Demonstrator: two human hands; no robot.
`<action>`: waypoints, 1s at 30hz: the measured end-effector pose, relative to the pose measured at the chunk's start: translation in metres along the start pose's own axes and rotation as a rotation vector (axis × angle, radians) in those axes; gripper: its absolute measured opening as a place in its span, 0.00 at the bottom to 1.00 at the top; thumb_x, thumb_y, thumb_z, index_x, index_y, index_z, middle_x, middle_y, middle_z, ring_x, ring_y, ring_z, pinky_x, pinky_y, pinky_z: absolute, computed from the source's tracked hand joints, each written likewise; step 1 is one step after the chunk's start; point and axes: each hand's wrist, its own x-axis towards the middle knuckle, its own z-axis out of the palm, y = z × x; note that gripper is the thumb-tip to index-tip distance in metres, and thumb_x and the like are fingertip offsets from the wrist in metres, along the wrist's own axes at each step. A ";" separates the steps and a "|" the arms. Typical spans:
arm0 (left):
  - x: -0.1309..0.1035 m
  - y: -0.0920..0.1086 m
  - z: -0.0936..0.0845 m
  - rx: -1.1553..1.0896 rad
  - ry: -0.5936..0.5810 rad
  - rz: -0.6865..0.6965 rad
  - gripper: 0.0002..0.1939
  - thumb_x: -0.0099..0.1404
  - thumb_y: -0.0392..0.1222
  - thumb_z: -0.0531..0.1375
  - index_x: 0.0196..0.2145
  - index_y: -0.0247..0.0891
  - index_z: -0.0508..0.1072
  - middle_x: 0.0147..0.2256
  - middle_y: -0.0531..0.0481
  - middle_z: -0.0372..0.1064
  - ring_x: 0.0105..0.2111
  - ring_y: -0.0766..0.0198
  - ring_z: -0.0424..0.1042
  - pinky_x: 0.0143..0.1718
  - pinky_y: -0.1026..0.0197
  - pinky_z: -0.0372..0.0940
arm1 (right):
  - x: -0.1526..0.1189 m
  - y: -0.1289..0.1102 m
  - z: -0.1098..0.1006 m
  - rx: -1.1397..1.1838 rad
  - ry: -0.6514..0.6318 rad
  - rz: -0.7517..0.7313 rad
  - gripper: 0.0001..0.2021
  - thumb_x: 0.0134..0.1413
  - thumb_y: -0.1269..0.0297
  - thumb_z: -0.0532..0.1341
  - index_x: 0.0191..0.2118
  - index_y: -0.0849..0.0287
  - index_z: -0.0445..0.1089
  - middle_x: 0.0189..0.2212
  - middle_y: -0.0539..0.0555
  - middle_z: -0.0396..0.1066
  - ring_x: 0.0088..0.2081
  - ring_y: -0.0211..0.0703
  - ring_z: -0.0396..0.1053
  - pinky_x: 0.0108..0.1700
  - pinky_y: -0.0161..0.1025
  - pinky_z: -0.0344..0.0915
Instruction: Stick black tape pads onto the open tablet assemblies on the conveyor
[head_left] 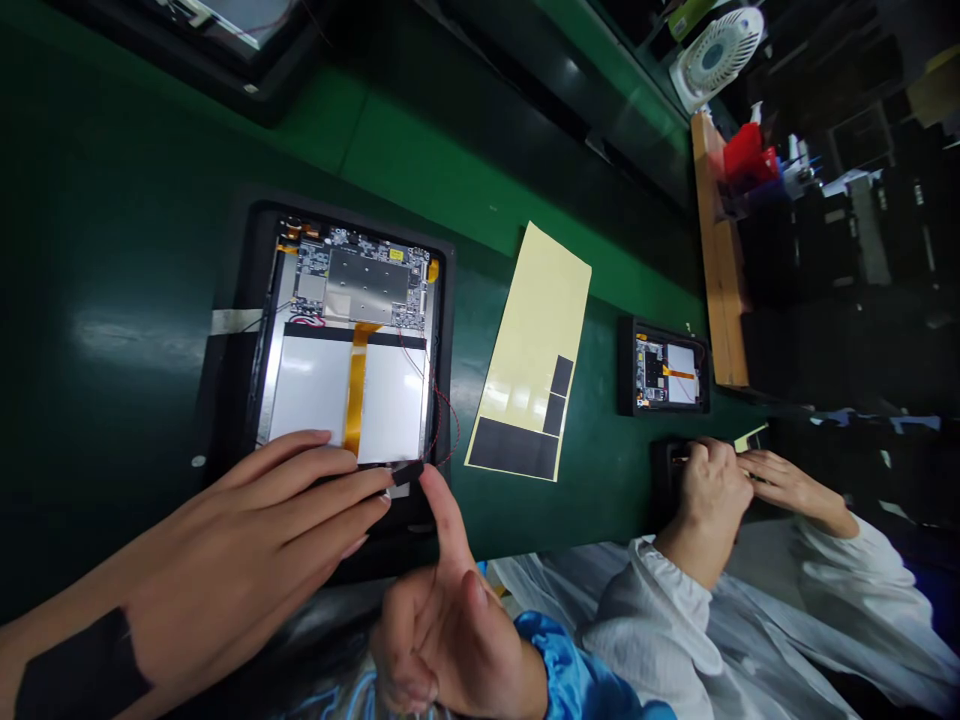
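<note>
An opened tablet [389, 398] lies in a black tray [448, 300], its circuit board, white battery cells and orange ribbon cable exposed. My left hand [292, 520] rests flat across the lower edge of the tablet, fingers stretched out. From below, my right hand [457, 620] points its index finger up, with the other fingers curled. Between that fingertip and my left fingertips sits a small piece of black tape [407, 473], partly on the tablet's bottom edge. Another black patch [82, 668] lies on my left wrist. A thin red wire loops out at the tablet's right side.
Right of the tray lies a yellow backing sheet [536, 320] with several black adhesive pieces. Farther right are a second opened device [667, 372] and a co-worker's hands [712, 500]. A white fan [716, 55] and a wooden ledge [720, 260] stand beyond; another tray [262, 95] is upper left.
</note>
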 end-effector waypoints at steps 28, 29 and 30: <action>-0.008 0.001 0.010 0.144 0.091 0.075 0.33 0.87 0.42 0.42 0.36 0.40 0.85 0.52 0.65 0.81 0.73 0.62 0.62 0.53 0.58 0.78 | -0.002 0.014 -0.017 -0.037 0.015 -0.100 0.59 0.69 0.29 0.64 0.86 0.49 0.29 0.25 0.43 0.71 0.17 0.34 0.55 0.23 0.32 0.61; -0.010 0.002 0.009 0.131 0.102 0.081 0.33 0.87 0.40 0.42 0.35 0.38 0.84 0.53 0.64 0.81 0.72 0.62 0.64 0.54 0.57 0.78 | -0.002 0.014 -0.017 -0.036 0.009 -0.103 0.58 0.70 0.29 0.64 0.86 0.49 0.30 0.25 0.43 0.71 0.17 0.34 0.55 0.23 0.32 0.61; -0.010 0.002 0.008 0.112 0.119 0.080 0.32 0.86 0.39 0.44 0.34 0.37 0.83 0.55 0.64 0.80 0.69 0.63 0.68 0.56 0.55 0.78 | -0.002 0.014 -0.017 -0.037 0.006 -0.107 0.58 0.70 0.30 0.64 0.86 0.48 0.30 0.26 0.43 0.71 0.17 0.34 0.55 0.23 0.32 0.61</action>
